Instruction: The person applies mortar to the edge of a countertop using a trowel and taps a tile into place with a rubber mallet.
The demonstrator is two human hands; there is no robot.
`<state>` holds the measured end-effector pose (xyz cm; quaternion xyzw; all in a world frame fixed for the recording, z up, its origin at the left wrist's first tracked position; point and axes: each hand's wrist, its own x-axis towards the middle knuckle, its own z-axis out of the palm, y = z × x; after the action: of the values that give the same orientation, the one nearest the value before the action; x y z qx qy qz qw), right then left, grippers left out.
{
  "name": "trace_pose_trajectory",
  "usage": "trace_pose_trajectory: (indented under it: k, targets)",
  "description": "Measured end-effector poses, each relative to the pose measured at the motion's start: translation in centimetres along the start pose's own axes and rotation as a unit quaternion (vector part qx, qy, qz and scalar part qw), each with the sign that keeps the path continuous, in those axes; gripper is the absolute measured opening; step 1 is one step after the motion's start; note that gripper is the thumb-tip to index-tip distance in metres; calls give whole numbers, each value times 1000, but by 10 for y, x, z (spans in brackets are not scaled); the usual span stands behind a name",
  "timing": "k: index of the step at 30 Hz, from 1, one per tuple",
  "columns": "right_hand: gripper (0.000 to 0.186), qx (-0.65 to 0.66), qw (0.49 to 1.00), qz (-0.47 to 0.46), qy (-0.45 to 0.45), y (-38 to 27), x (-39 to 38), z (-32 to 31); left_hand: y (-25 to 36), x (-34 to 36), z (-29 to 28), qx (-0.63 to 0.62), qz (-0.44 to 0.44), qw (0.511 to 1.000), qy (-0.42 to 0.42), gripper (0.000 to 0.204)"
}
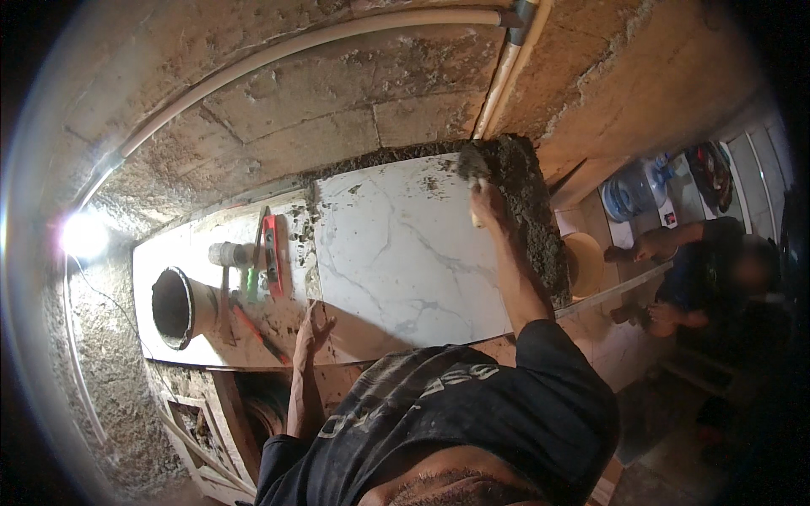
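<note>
My right hand grips a trowel by its pale handle. Its mortar-coated blade lies at the far right corner of a large white marble-patterned tile, against a strip of dark wet mortar. Smears of mortar dot the tile's far side. My left hand rests with fingers apart near the front edge of the counter, by the joint at the tile's left side. Left of that joint lie a red spirit level, a mallet and a long tool with red-orange handles.
A mortar-crusted bucket lies or stands at the counter's left end. Pipes run along the bare block wall, and a bright lamp glows at left. Another person is at the right, near a large blue water bottle.
</note>
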<state>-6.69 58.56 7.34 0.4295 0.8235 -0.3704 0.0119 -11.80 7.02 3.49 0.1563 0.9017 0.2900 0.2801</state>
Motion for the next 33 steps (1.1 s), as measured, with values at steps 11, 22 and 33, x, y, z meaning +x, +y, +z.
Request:
trace_pose_trajectory:
  k: [11, 22, 33]
  targets:
    - [50, 132, 988, 79, 23, 55, 65, -28, -9, 3, 4, -16, -18, 1000, 0, 74]
    - [50, 91, 995, 1, 49, 8, 1, 9, 1, 2, 1, -4, -43, 999, -10, 75]
    - [54, 164, 974, 30, 155, 157, 49, -103, 7, 6, 0, -5, -22, 1000, -17, 74]
